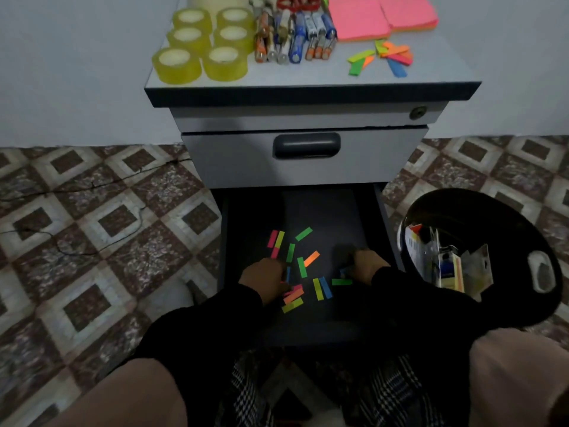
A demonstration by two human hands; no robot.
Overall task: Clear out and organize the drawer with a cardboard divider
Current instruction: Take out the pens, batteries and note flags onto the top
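Observation:
The bottom drawer of the grey cabinet is pulled open, and several coloured sticky flags lie scattered on its dark floor. My left hand reaches down at the left of them, its fingertips against a small pile of pink, orange and yellow flags. The dim light hides whether it holds any. My right hand is at the right, with curled fingers pinching a blue flag. No cardboard divider is in view.
The cabinet top carries several yellow tape rolls, a row of markers, pink sticky-note pads and more flags. A black bin with packaging stands right of the drawer. My knees frame the tiled floor.

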